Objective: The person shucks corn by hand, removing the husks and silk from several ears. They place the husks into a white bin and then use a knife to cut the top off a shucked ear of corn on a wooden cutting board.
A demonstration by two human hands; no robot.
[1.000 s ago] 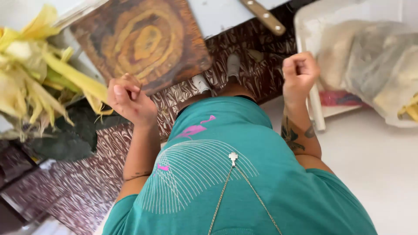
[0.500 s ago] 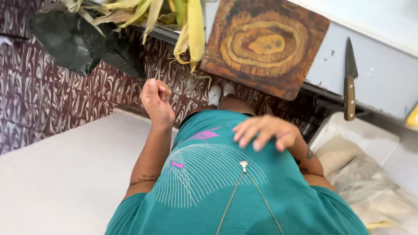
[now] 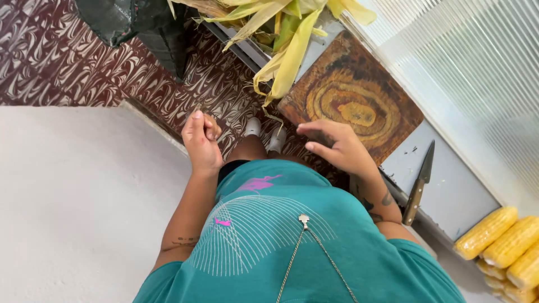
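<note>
I look straight down my teal shirt to the floor. My left hand (image 3: 200, 136) is curled into a loose fist in front of my body, and what it holds, if anything, is too small to tell. My right hand (image 3: 336, 147) hangs with fingers apart and holds nothing, just at the near edge of a worn round-grained wooden cutting board (image 3: 352, 104). A heap of yellow-green corn husks (image 3: 281, 33) spills over the counter beside the board. A knife (image 3: 419, 182) with a wooden handle lies on the grey counter to the right.
Several peeled yellow corn cobs (image 3: 508, 244) lie at the lower right. A black bag (image 3: 137, 25) hangs at the top left over the brown marbled tile floor (image 3: 67, 62). A pale wall surface (image 3: 73, 202) fills the left. Ribbed translucent panelling (image 3: 466, 67) is at right.
My head has turned, swinging the view so the board and husks sit upper right. My right hand rose from my belly toward the board's edge. The corn cobs have come into view.
</note>
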